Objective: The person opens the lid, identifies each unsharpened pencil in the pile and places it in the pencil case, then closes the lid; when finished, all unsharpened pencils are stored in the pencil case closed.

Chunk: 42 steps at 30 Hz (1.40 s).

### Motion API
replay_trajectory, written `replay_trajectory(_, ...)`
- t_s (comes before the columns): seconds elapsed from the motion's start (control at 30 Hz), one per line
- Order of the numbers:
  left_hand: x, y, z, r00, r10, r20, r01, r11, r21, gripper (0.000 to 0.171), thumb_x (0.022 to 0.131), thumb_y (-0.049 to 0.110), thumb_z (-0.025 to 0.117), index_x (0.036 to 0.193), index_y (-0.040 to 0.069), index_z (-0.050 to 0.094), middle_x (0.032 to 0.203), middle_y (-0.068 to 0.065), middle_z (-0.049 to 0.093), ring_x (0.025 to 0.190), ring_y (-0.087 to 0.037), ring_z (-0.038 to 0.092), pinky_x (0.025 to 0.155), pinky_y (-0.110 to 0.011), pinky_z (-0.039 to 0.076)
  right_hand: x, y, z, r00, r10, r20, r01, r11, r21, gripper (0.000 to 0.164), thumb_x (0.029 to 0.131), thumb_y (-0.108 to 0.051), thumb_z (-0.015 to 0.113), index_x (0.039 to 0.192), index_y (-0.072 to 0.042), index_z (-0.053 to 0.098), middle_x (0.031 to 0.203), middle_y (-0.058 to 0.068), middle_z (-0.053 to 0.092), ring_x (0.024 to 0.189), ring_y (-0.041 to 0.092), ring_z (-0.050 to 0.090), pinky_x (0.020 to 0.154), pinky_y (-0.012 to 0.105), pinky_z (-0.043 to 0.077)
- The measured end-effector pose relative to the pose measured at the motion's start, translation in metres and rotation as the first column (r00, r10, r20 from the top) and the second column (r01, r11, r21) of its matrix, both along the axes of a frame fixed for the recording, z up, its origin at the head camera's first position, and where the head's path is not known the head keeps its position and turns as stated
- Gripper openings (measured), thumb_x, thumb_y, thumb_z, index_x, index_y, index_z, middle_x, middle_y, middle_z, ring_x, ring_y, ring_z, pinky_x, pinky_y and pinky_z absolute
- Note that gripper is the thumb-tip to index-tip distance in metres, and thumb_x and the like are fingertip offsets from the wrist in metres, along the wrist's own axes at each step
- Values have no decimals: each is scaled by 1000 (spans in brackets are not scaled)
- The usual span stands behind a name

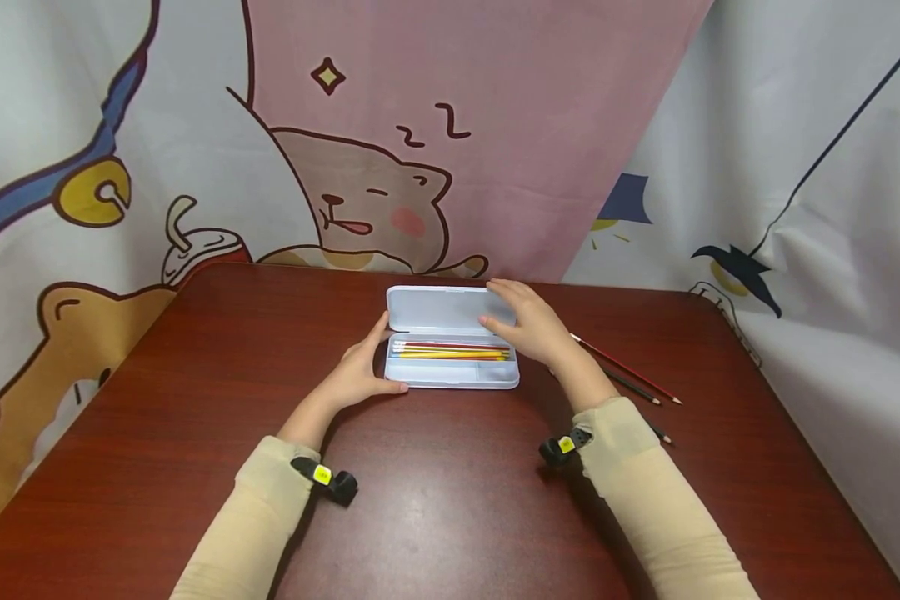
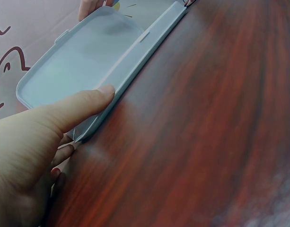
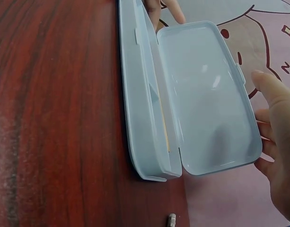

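Note:
A pale blue pencil case (image 1: 452,384) lies on the table with its lid (image 1: 438,308) raised at the back. Several pencils (image 1: 450,354), yellow and red among them, lie lengthwise inside. My left hand (image 1: 356,372) grips the case's left end, thumb on the front wall (image 2: 117,84) and the other fingers round the far side. At the lid's right end, my right hand (image 1: 528,325) touches the outer edge with its fingers; the thumb stands apart from them. In the right wrist view those fingertips (image 3: 265,146) are partly hidden behind the lid.
To the right of the case, a red pencil (image 1: 641,379) and dark pencils (image 1: 633,387) lie on the brown table (image 1: 420,500), partly hidden by my right arm. A printed cartoon curtain (image 1: 532,150) hangs behind the table's back edge.

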<state>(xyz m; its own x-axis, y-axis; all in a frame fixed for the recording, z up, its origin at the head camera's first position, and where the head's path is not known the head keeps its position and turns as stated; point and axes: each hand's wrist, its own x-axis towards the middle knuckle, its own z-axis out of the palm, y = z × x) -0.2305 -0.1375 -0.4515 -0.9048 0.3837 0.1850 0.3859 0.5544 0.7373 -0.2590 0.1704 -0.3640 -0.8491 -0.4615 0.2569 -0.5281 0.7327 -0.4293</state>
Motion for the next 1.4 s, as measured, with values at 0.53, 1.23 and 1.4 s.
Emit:
replay_trajectory(0.53, 7, 4, 8, 998, 51, -36, -48, 996, 81, 121, 69, 31, 86, 155, 16, 3, 158, -13, 11, 142, -28, 15, 110, -50, 18, 28, 5, -9, 996, 38, -81, -39, 999, -3, 65, 89, -36, 68, 142, -5, 45, 146, 12, 41, 138, 26, 29, 110, 46, 22)
replay_trajectory(1.23, 34, 6, 21, 982, -3, -190, 0, 1000, -20, 91, 85, 42, 69, 155, 17, 17, 157, -7, 19, 143, -28, 12, 111, -52, 13, 68, 20, -36, 996, 54, -76, -54, 998, 12, 69, 89, -36, 68, 144, -4, 42, 150, 11, 36, 138, 28, 28, 107, 49, 25)
replay_trajectory(1.4, 38, 4, 18, 973, -47, -226, 39, 998, -39, 91, 85, 39, 70, 154, 11, 18, 157, -9, 20, 143, -27, 12, 111, -51, 11, 73, 23, -41, 994, 79, -74, -78, 997, 19, 71, 88, -36, 68, 145, -4, 41, 151, 12, 34, 139, 26, 28, 109, 48, 24)
